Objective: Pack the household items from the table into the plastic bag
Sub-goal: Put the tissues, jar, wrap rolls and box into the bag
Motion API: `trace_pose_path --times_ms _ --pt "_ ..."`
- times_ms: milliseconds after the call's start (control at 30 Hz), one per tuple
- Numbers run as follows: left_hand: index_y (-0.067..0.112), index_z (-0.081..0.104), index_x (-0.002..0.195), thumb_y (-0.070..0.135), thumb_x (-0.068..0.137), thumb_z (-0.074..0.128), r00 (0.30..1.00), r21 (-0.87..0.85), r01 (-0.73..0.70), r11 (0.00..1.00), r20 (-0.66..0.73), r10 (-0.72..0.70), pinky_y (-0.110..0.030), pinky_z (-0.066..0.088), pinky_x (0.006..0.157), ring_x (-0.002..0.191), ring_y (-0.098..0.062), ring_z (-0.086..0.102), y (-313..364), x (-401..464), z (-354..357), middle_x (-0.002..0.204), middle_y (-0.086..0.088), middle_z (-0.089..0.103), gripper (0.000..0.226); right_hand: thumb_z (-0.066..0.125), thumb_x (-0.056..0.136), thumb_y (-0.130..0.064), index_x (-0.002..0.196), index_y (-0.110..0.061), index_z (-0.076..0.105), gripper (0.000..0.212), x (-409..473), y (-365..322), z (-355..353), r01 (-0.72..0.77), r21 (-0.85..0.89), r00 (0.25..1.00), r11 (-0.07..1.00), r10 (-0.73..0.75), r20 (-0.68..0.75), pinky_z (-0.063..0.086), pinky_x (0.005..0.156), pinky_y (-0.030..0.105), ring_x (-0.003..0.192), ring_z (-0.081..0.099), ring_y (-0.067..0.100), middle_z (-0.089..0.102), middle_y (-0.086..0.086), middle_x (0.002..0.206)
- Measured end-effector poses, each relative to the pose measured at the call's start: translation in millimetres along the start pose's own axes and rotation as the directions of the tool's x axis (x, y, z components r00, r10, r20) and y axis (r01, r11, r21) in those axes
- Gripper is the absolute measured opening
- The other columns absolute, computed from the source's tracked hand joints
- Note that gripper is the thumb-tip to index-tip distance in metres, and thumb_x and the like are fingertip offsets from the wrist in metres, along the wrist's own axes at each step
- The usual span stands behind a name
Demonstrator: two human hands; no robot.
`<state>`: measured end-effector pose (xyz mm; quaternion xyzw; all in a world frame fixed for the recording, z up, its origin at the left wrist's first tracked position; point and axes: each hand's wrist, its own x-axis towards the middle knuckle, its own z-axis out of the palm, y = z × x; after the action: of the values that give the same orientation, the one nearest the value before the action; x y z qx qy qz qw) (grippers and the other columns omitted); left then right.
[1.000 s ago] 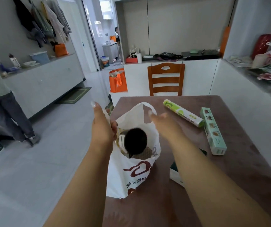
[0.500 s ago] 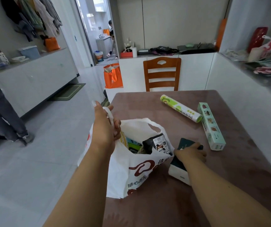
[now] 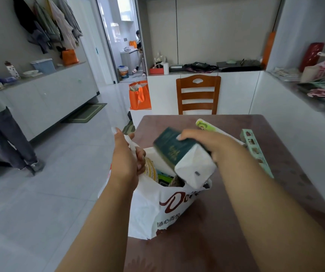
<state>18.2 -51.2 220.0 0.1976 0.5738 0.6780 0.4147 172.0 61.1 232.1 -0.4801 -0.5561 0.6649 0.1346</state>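
A white plastic bag (image 3: 157, 211) with red print stands at the left edge of the brown table (image 3: 236, 222), several items inside it. My left hand (image 3: 127, 160) grips the bag's handle and holds the mouth up. My right hand (image 3: 212, 146) grips a dark green and white tissue pack (image 3: 185, 158), tilted just above the bag's opening. Behind my right hand lie a green and white roll (image 3: 204, 125), partly hidden, and a long mint green box (image 3: 255, 150).
A wooden chair (image 3: 198, 95) stands at the table's far end, an orange bag (image 3: 140, 96) on the floor beside it. A person stands at the left by a grey cabinet (image 3: 45, 97). A white counter (image 3: 302, 122) runs along the right.
My right hand has picked the tissue pack up off the table and carried it left, over the bag's mouth. My left hand still holds the handle.
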Motion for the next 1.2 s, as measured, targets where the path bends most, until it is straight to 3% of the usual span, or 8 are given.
trace_pose_path --times_ms 200,300,367,467,633,933,1100,1200 --pt "0.019 0.054 0.127 0.071 0.09 0.016 0.999 -0.008 -0.027 1.0 0.038 0.027 -0.023 0.022 0.044 0.036 -0.008 0.025 6 -1 -10 0.045 -0.001 0.035 0.074 0.043 0.089 -0.061 0.127 -0.013 0.052 0.062 62 14 48 -0.014 -0.334 0.962 0.942 -0.079 -0.261 0.056 0.078 0.037 0.097 0.061 0.025 0.061 0.01 0.109" --pt "0.02 0.057 0.122 0.071 0.091 0.017 0.998 -0.005 -0.032 0.999 0.045 0.032 -0.026 0.022 0.048 0.038 -0.008 0.024 7 4 -14 0.045 -0.001 0.034 0.072 0.055 0.079 -0.06 0.138 -0.01 0.039 0.079 89 24 14 -0.123 -0.628 0.719 0.768 -0.367 -0.59 0.044 0.097 0.043 0.119 0.049 0.031 0.048 0.016 0.132" --pt "0.021 0.058 0.12 0.071 0.091 0.018 0.998 0.025 -0.026 0.999 0.058 0.024 -0.025 0.022 0.048 0.039 -0.007 0.024 9 9 -13 0.046 0.0 0.034 0.071 0.061 0.075 -0.047 0.129 -0.008 0.047 0.069 108 36 -4 -0.193 -0.567 0.838 0.801 -0.166 -0.519 0.047 0.093 0.041 0.11 0.053 0.032 0.052 0.017 0.122" --pt "0.019 0.054 0.126 0.072 0.09 0.018 0.992 0.159 -0.032 0.987 0.129 0.012 -0.024 0.021 0.047 0.039 -0.007 0.023 19 23 -4 0.048 0.002 0.031 0.073 0.054 0.085 -0.003 0.087 -0.008 0.06 0.008 111 31 -17 0.054 -0.147 0.943 0.988 -0.099 -0.318 0.053 0.069 0.031 0.068 0.055 0.021 0.055 0.011 0.08" --pt "0.015 0.049 0.124 0.08 0.084 0.018 0.956 0.328 -0.122 0.937 0.291 0.023 -0.019 0.019 0.037 0.036 -0.006 0.017 50 53 38 0.045 0.008 0.024 0.083 0.042 0.091 0.004 0.12 -0.021 0.05 0.039 78 -19 -49 0.409 0.389 0.864 0.825 -0.213 -0.457 0.029 0.042 0.02 0.054 0.042 0.011 0.067 0.009 0.083" --pt "0.012 0.05 0.101 0.08 0.083 0.026 0.939 0.178 -0.115 0.977 0.341 0.048 -0.015 0.01 0.038 0.031 -0.007 0.015 110 98 63 0.042 0.006 0.023 0.074 0.041 0.089 0.006 0.113 -0.022 0.051 0.038 2 -82 -80 0.691 0.289 0.697 0.662 -0.506 -0.508 0.033 0.038 0.015 0.05 0.043 0.009 0.064 0.01 0.112" --pt "0.014 0.048 0.072 0.029 0.093 0.058 0.98 0.438 -0.052 0.898 0.193 -0.037 -0.017 0.021 0.033 0.038 -0.013 0.026 45 137 69 0.051 -0.001 0.029 0.028 0.037 0.094 0.004 0.121 -0.01 0.054 0.035 29 -39 -118 0.32 -0.108 0.671 0.941 -0.306 -0.675 0.035 0.041 0.014 0.056 0.043 0.008 0.062 0.006 0.099" --pt "0.014 0.046 0.068 0.015 0.09 0.059 0.989 0.451 -0.088 0.888 0.147 0.023 -0.023 0.028 0.042 0.045 -0.017 0.031 33 146 81 0.056 -0.005 0.036 0.025 0.041 0.093 0.006 0.126 0.0 0.054 0.036 38 -16 -131 0.275 -0.069 0.677 0.959 -0.244 -0.695 0.034 0.033 0.017 0.046 0.049 0.012 0.063 0.014 0.087"
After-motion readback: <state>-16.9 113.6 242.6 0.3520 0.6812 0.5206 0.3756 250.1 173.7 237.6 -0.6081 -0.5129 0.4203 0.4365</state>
